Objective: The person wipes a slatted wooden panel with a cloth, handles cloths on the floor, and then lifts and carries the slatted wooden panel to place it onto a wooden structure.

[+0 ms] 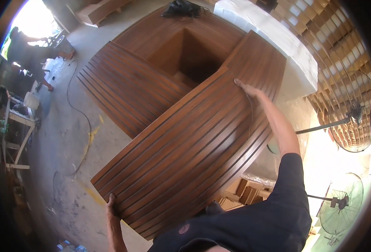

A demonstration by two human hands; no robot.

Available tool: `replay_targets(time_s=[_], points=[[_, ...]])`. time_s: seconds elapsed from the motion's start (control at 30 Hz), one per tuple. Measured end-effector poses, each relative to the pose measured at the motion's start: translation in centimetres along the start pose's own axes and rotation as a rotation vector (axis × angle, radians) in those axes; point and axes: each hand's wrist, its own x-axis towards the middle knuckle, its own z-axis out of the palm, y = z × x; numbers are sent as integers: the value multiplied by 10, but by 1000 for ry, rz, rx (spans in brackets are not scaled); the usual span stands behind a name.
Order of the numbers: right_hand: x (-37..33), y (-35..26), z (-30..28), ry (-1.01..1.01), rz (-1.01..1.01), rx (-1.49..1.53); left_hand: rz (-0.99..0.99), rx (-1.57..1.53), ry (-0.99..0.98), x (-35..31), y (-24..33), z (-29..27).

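A long brown slatted wooden panel (173, 147) lies slantwise in front of me, dark grooves running along its length. My left hand (111, 201) is closed on its near left end, with the thumb on top and the other fingers mostly hidden at the edge. My right arm reaches across to the panel's far right end, where my right hand (247, 88) grips the edge. Beyond the panel is a brown wooden frame (137, 35) around a deep square opening (202, 52). A second slatted panel (126, 84) flanks the opening at left, a third (265, 54) at right.
A black bag-like bundle (183, 8) rests on the frame's far side. White wrapped blocks (273, 38) stand behind at right, beside two fans (341, 203). A cable (84, 117) crosses the concrete floor. Another person (26, 50) is at far left, near a wooden stand (19, 122).
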Motion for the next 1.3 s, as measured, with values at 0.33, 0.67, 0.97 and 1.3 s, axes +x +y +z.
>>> replay_targets(time_s=[0.33, 0.67, 0.97, 1.3], points=[[-35, -110, -28, 395, -362, -537, -10, 20, -18, -7, -13, -3], [-98, 232, 20, 492, 44, 799, -95, 30, -174, 21, -22, -8], [-78, 249, 45, 534, -387, 737, -93, 126, -14, 11, -27, -21], [-83, 257, 69, 446, -237, 1218, -80, 120, -53, -9, -45, -3]])
